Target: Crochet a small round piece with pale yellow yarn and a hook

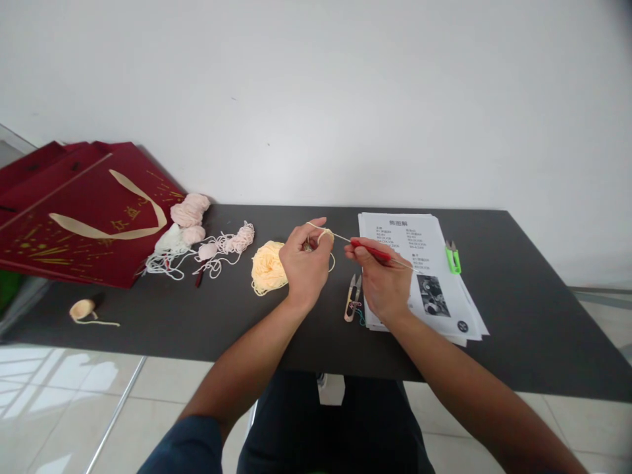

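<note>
My right hand [382, 276] is closed round a crochet hook with a red handle [370, 250]. The hook's thin metal shaft points left, its tip at my left hand [306, 263]. Between the thumb and fingers of that hand a small piece of pale yellow crochet work [324, 235] is pinched, mostly hidden. A strand of yarn runs over the left fingers, and a loop hangs below them. Just left of the left hand lies a pale yellow yarn ball [268, 266]. Thread snips [352, 299] rest on the table below the right hand.
Printed sheets [399, 230] lie under my right forearm, with green-handled snips [452, 258] at their right edge. Pink yarn [241, 238] and white yarn [170, 242] sit by dark red bags [99, 243]. A small cream crocheted piece [82, 309] lies at the dark table's [523, 316] left.
</note>
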The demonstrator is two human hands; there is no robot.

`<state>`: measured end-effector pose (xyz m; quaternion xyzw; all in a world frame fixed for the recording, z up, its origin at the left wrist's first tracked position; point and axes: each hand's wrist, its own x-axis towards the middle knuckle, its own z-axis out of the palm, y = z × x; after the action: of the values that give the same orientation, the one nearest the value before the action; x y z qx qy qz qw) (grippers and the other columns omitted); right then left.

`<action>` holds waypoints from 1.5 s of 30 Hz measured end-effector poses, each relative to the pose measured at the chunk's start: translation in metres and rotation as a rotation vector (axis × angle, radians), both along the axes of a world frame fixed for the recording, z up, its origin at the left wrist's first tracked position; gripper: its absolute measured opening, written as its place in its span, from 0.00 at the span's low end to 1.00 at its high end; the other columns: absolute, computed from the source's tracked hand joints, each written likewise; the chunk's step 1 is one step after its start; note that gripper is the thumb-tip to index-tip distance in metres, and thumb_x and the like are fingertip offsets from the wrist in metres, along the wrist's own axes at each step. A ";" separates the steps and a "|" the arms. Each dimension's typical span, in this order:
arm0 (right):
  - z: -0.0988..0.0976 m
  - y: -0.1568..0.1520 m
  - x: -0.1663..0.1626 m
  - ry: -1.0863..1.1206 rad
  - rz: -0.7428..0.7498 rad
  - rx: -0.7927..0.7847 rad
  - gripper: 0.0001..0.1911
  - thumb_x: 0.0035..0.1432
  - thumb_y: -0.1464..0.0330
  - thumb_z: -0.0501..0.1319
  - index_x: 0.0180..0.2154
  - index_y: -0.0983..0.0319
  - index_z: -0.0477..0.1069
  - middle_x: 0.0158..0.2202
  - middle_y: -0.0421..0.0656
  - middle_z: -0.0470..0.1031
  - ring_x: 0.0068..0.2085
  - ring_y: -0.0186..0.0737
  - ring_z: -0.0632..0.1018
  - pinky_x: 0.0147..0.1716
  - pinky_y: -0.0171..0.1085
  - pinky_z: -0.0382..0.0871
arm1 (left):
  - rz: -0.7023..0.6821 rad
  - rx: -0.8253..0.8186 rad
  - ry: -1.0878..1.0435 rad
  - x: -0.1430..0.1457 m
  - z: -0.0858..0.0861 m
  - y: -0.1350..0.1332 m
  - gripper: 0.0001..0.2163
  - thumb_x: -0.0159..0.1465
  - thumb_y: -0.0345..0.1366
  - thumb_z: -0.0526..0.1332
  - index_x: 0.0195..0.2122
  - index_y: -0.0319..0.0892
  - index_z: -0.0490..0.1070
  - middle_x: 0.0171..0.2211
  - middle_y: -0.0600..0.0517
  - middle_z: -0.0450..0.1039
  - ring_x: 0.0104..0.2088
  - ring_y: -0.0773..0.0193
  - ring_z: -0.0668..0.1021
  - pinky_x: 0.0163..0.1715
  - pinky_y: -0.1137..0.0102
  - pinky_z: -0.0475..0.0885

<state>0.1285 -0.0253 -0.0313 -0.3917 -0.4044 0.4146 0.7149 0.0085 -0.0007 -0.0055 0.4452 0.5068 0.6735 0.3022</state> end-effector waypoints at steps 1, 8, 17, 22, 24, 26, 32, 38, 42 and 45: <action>0.000 -0.003 0.002 -0.119 -0.031 0.063 0.09 0.59 0.70 0.73 0.41 0.51 0.86 0.41 0.39 0.88 0.38 0.40 0.88 0.45 0.42 0.88 | 0.003 -0.002 0.019 -0.001 0.000 0.000 0.11 0.60 0.31 0.67 0.44 0.45 0.83 0.30 0.54 0.80 0.29 0.68 0.77 0.36 0.70 0.74; -0.009 -0.004 0.016 -0.651 -0.036 0.421 0.22 0.63 0.75 0.67 0.52 0.44 0.82 0.52 0.40 0.86 0.51 0.46 0.86 0.53 0.49 0.84 | -0.153 -0.116 -0.202 -0.002 0.001 0.004 0.15 0.56 0.33 0.72 0.46 0.42 0.80 0.30 0.54 0.82 0.28 0.67 0.79 0.35 0.70 0.74; -0.007 0.004 0.009 -0.337 -0.023 0.256 0.10 0.59 0.70 0.72 0.42 0.49 0.86 0.47 0.40 0.88 0.43 0.43 0.87 0.45 0.46 0.87 | -0.526 -0.258 -0.622 -0.009 0.007 0.012 0.21 0.49 0.29 0.74 0.46 0.43 0.81 0.26 0.58 0.74 0.27 0.72 0.75 0.36 0.71 0.72; 0.005 0.013 0.014 -0.059 0.071 0.167 0.06 0.58 0.70 0.72 0.38 0.53 0.83 0.42 0.39 0.87 0.32 0.35 0.84 0.35 0.40 0.83 | -0.620 -0.284 -0.629 -0.012 0.010 0.011 0.24 0.46 0.29 0.75 0.47 0.43 0.83 0.27 0.58 0.75 0.27 0.71 0.75 0.36 0.71 0.73; 0.009 0.017 0.020 -0.060 0.087 0.189 0.06 0.58 0.70 0.73 0.37 0.54 0.81 0.40 0.38 0.85 0.31 0.34 0.83 0.33 0.38 0.80 | -0.607 -0.267 -0.574 -0.012 0.011 0.010 0.24 0.45 0.29 0.76 0.46 0.43 0.83 0.26 0.59 0.74 0.27 0.72 0.75 0.35 0.71 0.73; 0.014 0.017 0.026 -0.150 0.059 0.221 0.06 0.58 0.70 0.73 0.37 0.55 0.79 0.39 0.38 0.84 0.33 0.34 0.82 0.34 0.38 0.78 | -0.565 -0.248 -0.498 -0.012 0.010 0.010 0.23 0.46 0.29 0.76 0.46 0.44 0.83 0.25 0.59 0.74 0.26 0.72 0.75 0.34 0.72 0.73; 0.022 0.008 0.032 -0.521 -0.012 0.356 0.05 0.64 0.70 0.68 0.38 0.53 0.78 0.39 0.40 0.84 0.41 0.40 0.82 0.44 0.44 0.78 | -0.347 -0.181 -0.228 -0.010 0.002 0.010 0.19 0.50 0.26 0.70 0.45 0.41 0.84 0.22 0.59 0.73 0.22 0.71 0.73 0.29 0.72 0.70; 0.024 0.009 0.032 -0.350 -0.029 0.236 0.07 0.60 0.72 0.71 0.37 0.55 0.77 0.37 0.38 0.83 0.38 0.36 0.82 0.39 0.39 0.77 | -0.311 -0.057 0.021 -0.009 0.005 0.004 0.14 0.55 0.27 0.66 0.42 0.44 0.85 0.22 0.59 0.71 0.25 0.70 0.72 0.35 0.70 0.74; 0.023 0.014 0.035 -0.155 0.035 0.140 0.09 0.57 0.72 0.74 0.36 0.56 0.76 0.36 0.37 0.83 0.33 0.33 0.80 0.31 0.34 0.72 | -0.352 -0.060 0.032 -0.013 0.006 0.005 0.10 0.56 0.27 0.67 0.37 0.43 0.85 0.24 0.57 0.74 0.27 0.69 0.74 0.39 0.69 0.76; 0.024 0.018 0.037 -0.048 0.115 0.119 0.09 0.56 0.72 0.74 0.36 0.56 0.76 0.35 0.37 0.83 0.31 0.31 0.79 0.30 0.33 0.71 | -0.415 -0.087 -0.059 -0.015 0.004 0.008 0.14 0.54 0.27 0.69 0.42 0.44 0.85 0.26 0.57 0.75 0.26 0.70 0.73 0.32 0.72 0.72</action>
<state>0.1654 -0.0078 -0.0076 -0.3346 -0.4673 0.4209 0.7018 -0.0066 0.0070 -0.0016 0.5067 0.4240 0.5870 0.4679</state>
